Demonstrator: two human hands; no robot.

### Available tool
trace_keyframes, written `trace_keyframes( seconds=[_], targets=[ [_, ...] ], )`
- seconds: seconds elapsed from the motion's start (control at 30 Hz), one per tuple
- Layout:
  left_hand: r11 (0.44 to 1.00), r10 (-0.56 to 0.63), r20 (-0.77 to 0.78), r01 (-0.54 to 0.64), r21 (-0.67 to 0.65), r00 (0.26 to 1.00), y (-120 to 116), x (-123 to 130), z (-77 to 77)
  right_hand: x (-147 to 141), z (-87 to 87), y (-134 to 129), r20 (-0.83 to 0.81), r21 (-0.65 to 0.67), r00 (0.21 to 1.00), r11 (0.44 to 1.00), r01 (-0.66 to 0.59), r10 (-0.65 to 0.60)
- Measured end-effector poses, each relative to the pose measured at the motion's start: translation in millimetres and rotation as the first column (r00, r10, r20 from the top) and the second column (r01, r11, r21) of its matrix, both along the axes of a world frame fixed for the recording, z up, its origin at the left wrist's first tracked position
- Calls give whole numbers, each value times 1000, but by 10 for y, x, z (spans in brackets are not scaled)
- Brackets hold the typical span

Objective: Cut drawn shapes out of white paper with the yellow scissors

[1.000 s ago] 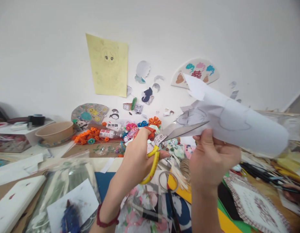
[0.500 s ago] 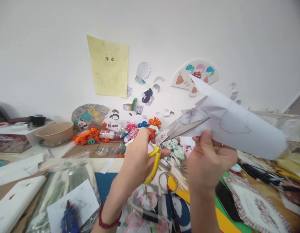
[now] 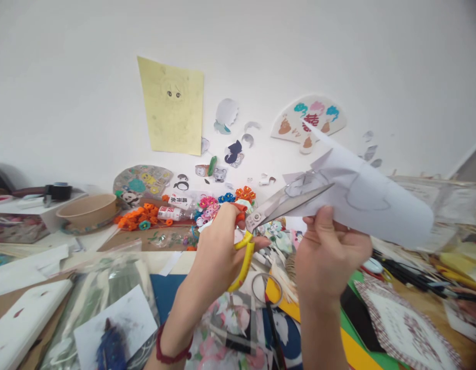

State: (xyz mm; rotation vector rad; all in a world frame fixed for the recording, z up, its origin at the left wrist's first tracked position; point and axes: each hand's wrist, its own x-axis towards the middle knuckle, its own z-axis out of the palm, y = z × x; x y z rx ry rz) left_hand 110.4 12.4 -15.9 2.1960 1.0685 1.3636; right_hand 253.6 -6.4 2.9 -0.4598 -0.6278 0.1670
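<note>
- Pencil-drawn paper sheet (image 3: pixel 399 216), curled and creased, is held up over the tabletop (image 3: pixel 156 262), its lower edge pinched by the right grip (image 3: pixel 332 252).
- Left grip (image 3: pixel 218 241) is closed round the yellow-and-orange handles of the scissors (image 3: pixel 256 218); one blade slants across the sheet, its tip just above the right thumb. Where the other blade runs, I can't quite make out.
- Over the last second the sheet's far end has swung in, reaching less far past the right grip. Its upper corner flap has turned back too, baring more of the painted fan (image 3: pixel 318 115) on the wall beyond that grip.
- Scissors have barely shifted, so I'd say the paper was being turned rather than snipped.
- That seems to leave the drawing beside the blade less covered; whether the edge sits on a pencil line, I can't tell.
- Between the grips, lower down, lies a coil of twine (image 3: pixel 290 264).
</note>
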Motion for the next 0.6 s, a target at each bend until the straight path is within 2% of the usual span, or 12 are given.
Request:
trace_keyframes(
  seconds=[0.6],
  targets=[
    [1000,9,-33,-8,6,999,-1,-26,19,17,-2,16,34,5,999,1000,27,-27]
  ],
)
